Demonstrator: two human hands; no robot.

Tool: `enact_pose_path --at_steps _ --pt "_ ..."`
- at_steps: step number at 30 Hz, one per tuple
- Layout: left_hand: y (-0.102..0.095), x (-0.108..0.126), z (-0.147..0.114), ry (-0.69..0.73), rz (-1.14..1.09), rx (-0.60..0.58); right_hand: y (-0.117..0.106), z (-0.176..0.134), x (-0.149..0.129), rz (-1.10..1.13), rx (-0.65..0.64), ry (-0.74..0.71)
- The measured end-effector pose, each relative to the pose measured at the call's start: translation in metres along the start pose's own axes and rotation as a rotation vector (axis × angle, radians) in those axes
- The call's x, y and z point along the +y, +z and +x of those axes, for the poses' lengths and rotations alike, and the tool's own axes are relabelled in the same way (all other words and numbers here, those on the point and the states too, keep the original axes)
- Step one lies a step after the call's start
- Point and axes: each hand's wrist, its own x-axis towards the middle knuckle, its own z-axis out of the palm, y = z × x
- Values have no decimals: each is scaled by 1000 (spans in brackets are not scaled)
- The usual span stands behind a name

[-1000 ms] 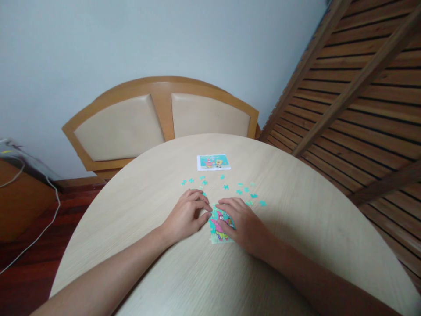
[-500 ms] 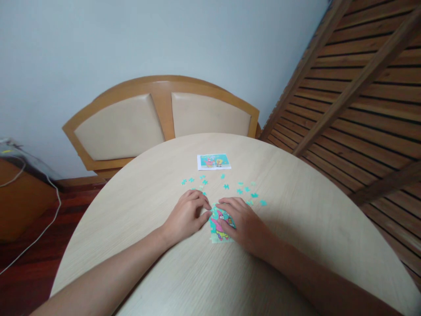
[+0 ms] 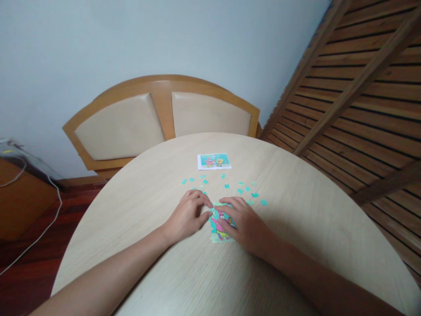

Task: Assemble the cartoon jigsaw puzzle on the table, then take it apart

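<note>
A partly joined jigsaw puzzle [image 3: 218, 233] lies flat on the table, showing a pink cartoon starfish on turquoise. My left hand [image 3: 190, 215] rests at its upper left edge, thumb and forefinger curved with a gap between their tips. Over the puzzle's right side lies my right hand [image 3: 246, 226], its fingers spread and the forefinger reaching to the top left corner. The right hand covers much of the puzzle's right part. Whether a small loose piece sits under the fingertips I cannot tell.
Several loose turquoise puzzle pieces [image 3: 254, 195] are scattered beyond both hands. Behind them lies a reference picture [image 3: 215, 161] of two cartoon figures. The round wooden table [image 3: 138, 188] meets a cushioned chair back [image 3: 210, 112], with a slatted wooden panel [image 3: 355, 101] on the right.
My right forefinger has stretched slightly left across the puzzle's top, and the left fingertips have shifted a little right towards it. The loose pieces and reference picture are unmoved.
</note>
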Motion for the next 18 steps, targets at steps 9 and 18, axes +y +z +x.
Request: enact_pose_path --at_steps 9,18 --pt "0 -7 -1 28 -5 -38 0 -1 2 15 3 -2" --pt "-2 -7 -2 44 3 -48 1 -1 1 20 16 5"
